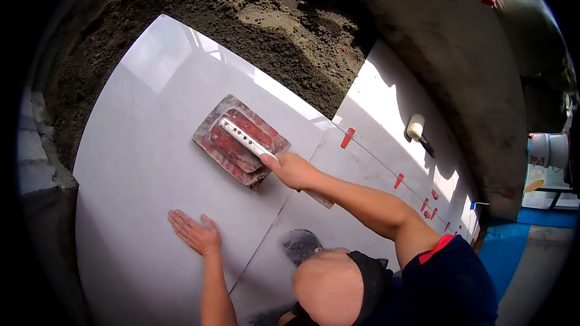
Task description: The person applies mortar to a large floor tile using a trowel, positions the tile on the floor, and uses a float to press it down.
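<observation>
My right hand point(294, 171) is closed around the silver bar handle point(241, 136) of a flat red rectangular plate tool point(212, 139), smeared with grey. The tool rests on a large, glossy white tile point(145, 145), and the bar's end shows beyond my hand. To the left and nearer to me, my left hand point(196, 233) lies flat on the same tile, its fingers stretched out and holding nothing. Part of the right hand's fingers is hidden from above. A joint line runs between this tile and the white tile point(266, 278) under my foot.
Rough grey mortar point(284, 42) spreads beyond the tile's far edge. Several red wedges point(347, 137) stand along the joint at right. A white-headed mallet point(415, 127) lies on the right-hand tile. A wall point(447, 42) rises at right; a dark holed shoe point(300, 246) is near my knee.
</observation>
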`<state>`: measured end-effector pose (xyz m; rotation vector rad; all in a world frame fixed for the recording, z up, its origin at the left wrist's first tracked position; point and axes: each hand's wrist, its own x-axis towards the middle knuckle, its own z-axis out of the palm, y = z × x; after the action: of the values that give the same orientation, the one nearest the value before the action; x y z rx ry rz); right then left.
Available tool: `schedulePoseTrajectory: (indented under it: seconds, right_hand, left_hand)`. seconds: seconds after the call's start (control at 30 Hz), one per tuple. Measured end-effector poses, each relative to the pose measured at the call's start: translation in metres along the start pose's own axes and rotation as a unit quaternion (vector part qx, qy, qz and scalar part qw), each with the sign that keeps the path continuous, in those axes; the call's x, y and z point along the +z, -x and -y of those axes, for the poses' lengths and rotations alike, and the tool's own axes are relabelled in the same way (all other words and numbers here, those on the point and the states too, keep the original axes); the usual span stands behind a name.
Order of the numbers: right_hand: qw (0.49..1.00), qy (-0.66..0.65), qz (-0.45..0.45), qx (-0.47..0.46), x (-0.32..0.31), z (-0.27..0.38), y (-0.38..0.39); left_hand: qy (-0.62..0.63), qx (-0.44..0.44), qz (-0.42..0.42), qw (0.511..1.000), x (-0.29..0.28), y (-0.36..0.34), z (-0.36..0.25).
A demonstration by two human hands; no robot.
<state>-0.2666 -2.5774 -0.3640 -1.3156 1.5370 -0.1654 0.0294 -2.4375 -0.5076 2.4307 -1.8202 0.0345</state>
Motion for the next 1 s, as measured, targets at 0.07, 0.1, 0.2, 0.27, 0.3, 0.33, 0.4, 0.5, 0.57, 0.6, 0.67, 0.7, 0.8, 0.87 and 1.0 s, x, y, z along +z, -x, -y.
schedulePoseTrajectory:
  seconds: [0.07,0.1,0.2,0.27,0.3,0.33,0.4,0.5,0.57,0.6,0.67,0.7,0.8,0.87,1.0]
  right_hand:
    - [0.998,-0.044,0.05,0.02,-0.022,0.034,0.006]
    - [0.997,-0.051,0.05,0.027,-0.03,0.052,0.015]
    - [0.997,-0.058,-0.006,-0.055,-0.049,0.065,0.039]
    - [0.988,-0.032,-0.096,-0.115,-0.04,0.063,0.059]
    - [0.989,-0.03,-0.098,-0.103,-0.023,0.054,0.058]
    - [0.99,-0.023,-0.107,-0.087,-0.007,0.033,0.055]
    - [0.997,0.038,-0.074,-0.011,0.017,-0.012,0.038]
    - [0.997,0.059,0.037,0.016,0.019,-0.009,0.018]
    - [0.994,0.056,0.085,0.034,0.008,0.028,0.016]
    - [0.993,0.049,0.101,0.042,0.004,0.047,0.019]
    - [0.997,0.007,0.054,-0.047,-0.008,0.07,0.038]
    - [0.997,0.002,0.041,-0.062,-0.008,0.074,0.048]
    - [0.998,0.021,0.02,-0.059,-0.003,0.081,0.075]
    - [0.987,0.063,-0.054,-0.137,0.026,0.027,0.065]
    - [0.994,0.101,0.021,0.021,0.053,-0.034,0.017]
  left_hand:
    - [0.021,0.01,-0.005,1.0,-0.002,0.003,0.008]
    - [0.026,0.008,-0.01,1.0,-0.002,0.001,0.01]
    - [0.018,0.013,-0.002,1.0,-0.009,0.003,0.009]
    - [0.011,0.0,0.006,1.0,-0.007,0.007,0.008]
    - [0.01,-0.006,0.007,1.0,-0.007,0.01,0.009]
    - [0.009,-0.012,0.016,1.0,-0.005,0.013,0.006]
    - [0.016,-0.022,0.026,0.999,-0.002,0.016,-0.003]
    - [0.031,-0.024,0.031,0.999,-0.004,0.018,-0.007]
    - [0.026,-0.024,0.044,0.998,-0.004,0.028,0.002]
    - [0.026,-0.029,0.04,0.998,-0.003,0.023,0.004]
    - [0.035,-0.023,0.03,0.999,-0.005,0.026,0.005]
    - [0.04,-0.02,0.028,0.999,-0.006,0.031,0.005]
    - [0.033,-0.029,0.032,0.999,-0.005,0.037,0.009]
    - [0.019,-0.032,0.049,0.998,-0.007,0.038,0.003]
    - [0.04,-0.021,0.031,0.998,-0.008,0.035,-0.007]
